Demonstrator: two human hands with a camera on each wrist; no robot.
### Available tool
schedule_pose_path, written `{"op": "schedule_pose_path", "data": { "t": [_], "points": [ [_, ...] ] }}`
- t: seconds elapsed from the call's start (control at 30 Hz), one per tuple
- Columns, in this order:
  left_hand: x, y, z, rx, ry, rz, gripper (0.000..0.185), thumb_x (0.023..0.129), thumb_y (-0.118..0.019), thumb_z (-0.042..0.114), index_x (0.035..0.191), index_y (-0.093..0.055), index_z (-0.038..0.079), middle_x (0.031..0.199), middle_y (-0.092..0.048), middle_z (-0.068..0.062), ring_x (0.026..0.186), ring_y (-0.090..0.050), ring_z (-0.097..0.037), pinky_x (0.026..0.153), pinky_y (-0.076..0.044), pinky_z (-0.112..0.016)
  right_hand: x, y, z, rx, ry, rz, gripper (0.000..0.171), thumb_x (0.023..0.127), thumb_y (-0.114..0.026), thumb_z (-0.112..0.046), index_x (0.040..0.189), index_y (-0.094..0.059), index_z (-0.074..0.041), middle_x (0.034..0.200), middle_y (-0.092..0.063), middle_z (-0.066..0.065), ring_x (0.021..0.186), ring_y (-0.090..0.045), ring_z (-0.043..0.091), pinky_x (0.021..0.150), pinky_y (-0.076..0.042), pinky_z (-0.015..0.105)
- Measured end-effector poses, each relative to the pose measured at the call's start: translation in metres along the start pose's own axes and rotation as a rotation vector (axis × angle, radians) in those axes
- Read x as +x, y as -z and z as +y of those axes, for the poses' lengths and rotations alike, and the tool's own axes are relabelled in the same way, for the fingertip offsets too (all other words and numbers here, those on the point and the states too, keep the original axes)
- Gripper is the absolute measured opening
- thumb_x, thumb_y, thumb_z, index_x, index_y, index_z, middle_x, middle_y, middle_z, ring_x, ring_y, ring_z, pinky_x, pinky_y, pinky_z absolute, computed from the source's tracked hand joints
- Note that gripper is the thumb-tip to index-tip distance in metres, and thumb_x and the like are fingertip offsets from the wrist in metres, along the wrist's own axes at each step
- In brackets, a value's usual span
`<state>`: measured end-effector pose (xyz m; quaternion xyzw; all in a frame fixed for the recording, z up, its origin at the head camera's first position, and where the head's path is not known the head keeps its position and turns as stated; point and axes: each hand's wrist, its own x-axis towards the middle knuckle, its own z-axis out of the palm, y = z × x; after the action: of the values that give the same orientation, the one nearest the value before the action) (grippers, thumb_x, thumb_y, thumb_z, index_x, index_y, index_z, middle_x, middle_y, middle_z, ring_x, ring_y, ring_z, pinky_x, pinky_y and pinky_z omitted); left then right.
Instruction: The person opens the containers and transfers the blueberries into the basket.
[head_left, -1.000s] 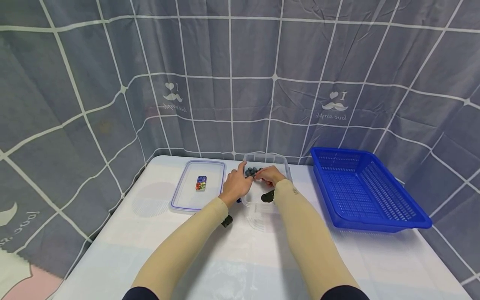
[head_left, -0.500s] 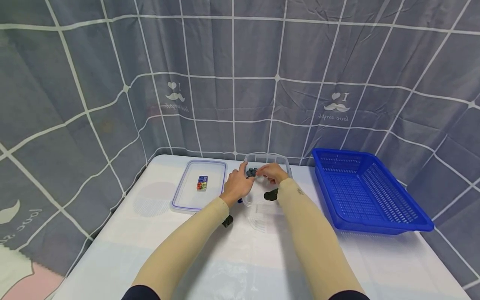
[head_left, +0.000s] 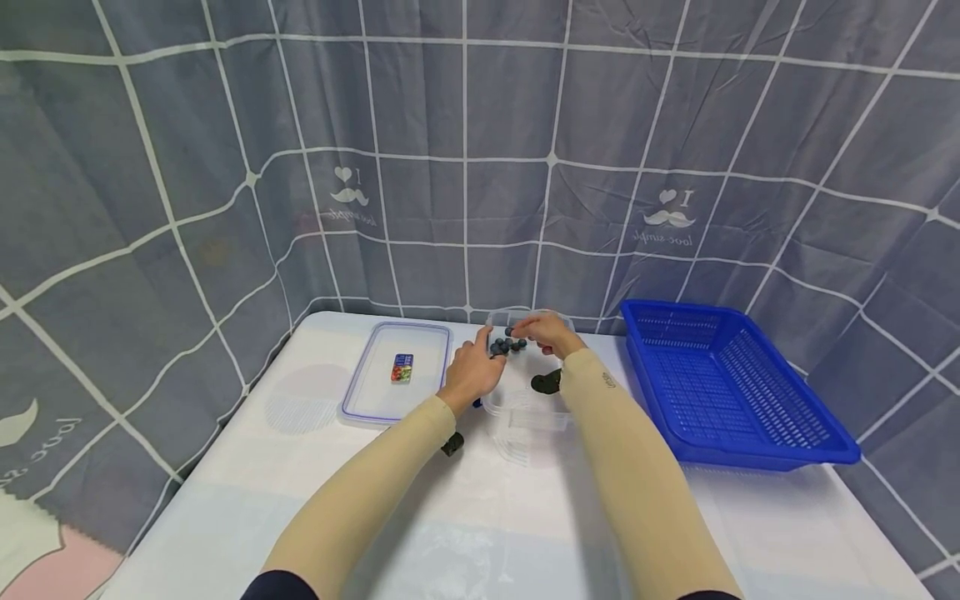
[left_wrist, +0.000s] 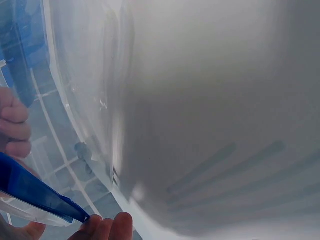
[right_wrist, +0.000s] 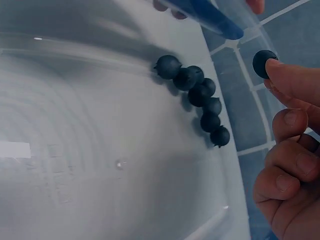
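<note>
A clear plastic food container (head_left: 525, 408) sits near the back of the table. My left hand (head_left: 472, 368) grips its left wall, thumb over the rim; a blue latch (left_wrist: 37, 187) lies by the fingers in the left wrist view. My right hand (head_left: 551, 333) is over the far part of the container and pinches one blueberry (right_wrist: 263, 63) between thumb and forefinger. Its other fingers are curled. Several more blueberries (right_wrist: 200, 92) rest in a curved row on the container's floor, along one wall.
Left of the container lies its clear lid (head_left: 367, 400) with a blue seal. A small card with a colourful fruit picture (head_left: 402, 367) rests on the lid. A blue plastic basket (head_left: 697, 367) stands on the right. Behind the table hangs a grey checked curtain (head_left: 420, 200).
My right hand has lifted back and slightly right from the berries, with one blueberry now showing at its fingertips. More of the berries in the container are visible. The left hand stays put.
</note>
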<state>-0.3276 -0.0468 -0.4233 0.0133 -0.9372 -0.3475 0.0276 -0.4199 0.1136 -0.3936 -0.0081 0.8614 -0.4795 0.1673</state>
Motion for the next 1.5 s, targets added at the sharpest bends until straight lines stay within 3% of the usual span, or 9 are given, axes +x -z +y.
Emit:
{"op": "schedule_pose_path", "data": {
  "t": [0.37, 0.57, 0.83, 0.93, 1.0, 1.07, 1.13, 1.2, 1.5],
  "points": [
    [0.000, -0.001, -0.002, -0.010, -0.011, 0.001, 0.065, 0.100, -0.052, 0.042, 0.159, -0.028, 0.030, 0.145, -0.050, -0.020, 0.130, -0.051, -0.038, 0.099, -0.046, -0.058, -0.017, 0.016, -0.023, -0.012, 0.077, -0.004, 0.032, 0.096, -0.069, -0.023, 0.125, -0.070, -0.011, 0.126, -0.062, 0.011, 0.045, -0.023, 0.010, 0.048, -0.028, 0.026],
    [0.000, -0.001, -0.003, -0.015, -0.014, -0.009, 0.065, 0.100, -0.051, 0.042, 0.160, -0.027, 0.030, 0.146, -0.048, -0.020, 0.131, -0.050, -0.039, 0.100, -0.046, -0.058, -0.025, 0.030, -0.030, -0.041, 0.109, -0.021, 0.035, 0.096, -0.069, -0.023, 0.129, -0.069, -0.012, 0.137, -0.061, 0.012, 0.043, -0.024, 0.010, 0.048, -0.030, 0.027],
    [0.000, -0.001, -0.003, -0.016, -0.010, -0.002, 0.065, 0.100, -0.050, 0.041, 0.160, -0.027, 0.030, 0.147, -0.048, -0.020, 0.131, -0.050, -0.038, 0.099, -0.046, -0.056, -0.034, 0.056, -0.032, -0.078, 0.120, -0.015, 0.041, 0.096, -0.069, -0.027, 0.134, -0.066, -0.014, 0.135, -0.062, 0.010, 0.046, -0.028, 0.012, 0.052, -0.033, 0.029],
    [0.000, -0.002, -0.003, -0.018, -0.018, 0.003, 0.065, 0.100, -0.050, 0.041, 0.160, -0.027, 0.030, 0.146, -0.048, -0.020, 0.130, -0.051, -0.038, 0.096, -0.047, -0.056, -0.038, 0.066, -0.030, -0.076, 0.127, -0.008, 0.042, 0.095, -0.070, -0.026, 0.134, -0.065, -0.012, 0.120, -0.066, 0.003, 0.045, -0.027, 0.012, 0.052, -0.032, 0.030],
    [0.000, -0.002, -0.004, -0.020, -0.024, 0.004, 0.064, 0.100, -0.049, 0.041, 0.160, -0.027, 0.030, 0.146, -0.048, -0.020, 0.129, -0.051, -0.038, 0.095, -0.048, -0.056, -0.040, 0.073, -0.028, -0.077, 0.127, -0.003, 0.041, 0.096, -0.070, -0.026, 0.134, -0.065, -0.011, 0.093, -0.065, -0.003, 0.044, -0.025, 0.011, 0.051, -0.031, 0.030],
    [0.000, -0.002, -0.004, -0.019, -0.028, 0.003, 0.064, 0.101, -0.049, 0.041, 0.160, -0.027, 0.030, 0.146, -0.049, -0.020, 0.129, -0.051, -0.038, 0.094, -0.048, -0.056, -0.043, 0.080, -0.025, -0.080, 0.128, -0.005, 0.042, 0.096, -0.069, -0.025, 0.134, -0.065, -0.010, 0.069, -0.054, -0.007, 0.044, -0.025, 0.010, 0.049, -0.031, 0.028],
    [0.000, -0.002, -0.004, -0.019, -0.031, 0.003, 0.064, 0.101, -0.050, 0.041, 0.160, -0.027, 0.029, 0.145, -0.049, -0.020, 0.129, -0.051, -0.038, 0.094, -0.048, -0.056, -0.045, 0.087, -0.021, -0.089, 0.130, -0.007, 0.042, 0.096, -0.069, -0.025, 0.135, -0.064, -0.009, 0.055, -0.040, -0.008, 0.043, -0.026, 0.010, 0.048, -0.030, 0.027],
    [0.000, -0.002, -0.004, -0.018, -0.033, 0.002, 0.064, 0.101, -0.050, 0.041, 0.160, -0.027, 0.029, 0.145, -0.049, -0.020, 0.129, -0.052, -0.038, 0.094, -0.048, -0.056, -0.048, 0.094, -0.018, -0.086, 0.130, -0.008, 0.043, 0.097, -0.068, -0.026, 0.136, -0.063, -0.009, 0.051, -0.033, -0.007, 0.043, -0.026, 0.010, 0.048, -0.030, 0.027],
    [0.000, -0.002, -0.004, -0.023, -0.027, -0.002, 0.064, 0.101, -0.050, 0.042, 0.160, -0.027, 0.029, 0.146, -0.048, -0.020, 0.130, -0.051, -0.038, 0.094, -0.048, -0.057, -0.058, 0.125, -0.002, -0.072, 0.099, 0.024, 0.044, 0.096, -0.069, -0.031, 0.136, -0.063, -0.012, 0.053, -0.034, -0.007, 0.045, -0.028, 0.011, 0.050, -0.032, 0.027]
  ]
}}
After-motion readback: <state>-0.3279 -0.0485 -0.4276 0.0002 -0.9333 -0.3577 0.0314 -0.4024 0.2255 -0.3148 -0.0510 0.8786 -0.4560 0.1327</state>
